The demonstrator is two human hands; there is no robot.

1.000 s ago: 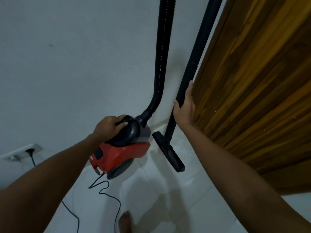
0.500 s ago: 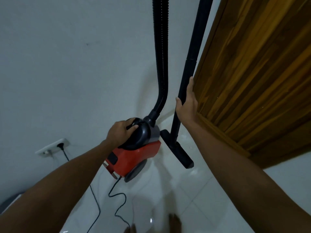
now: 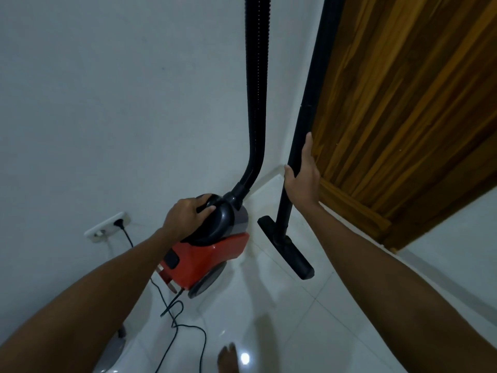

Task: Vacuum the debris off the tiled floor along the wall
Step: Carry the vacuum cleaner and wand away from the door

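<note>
A red and black canister vacuum hangs just above the white tiled floor by the wall. My left hand grips its black top handle. From the vacuum's front, a ribbed black hose rises out of the top of the frame. My right hand is wrapped around the black wand, which stands nearly upright. The wand's flat floor nozzle sits at or just above the tiles near the door. No debris shows on the floor.
A wooden door stands close on the right of the wand. A wall socket at the left holds the plug; the black power cord loops across the floor. A bare foot shows at the bottom edge.
The view has shifted, so the vacuum and nozzle sit further right and the socket has come into fuller view. Both hands keep their grips on the handle and the wand.
</note>
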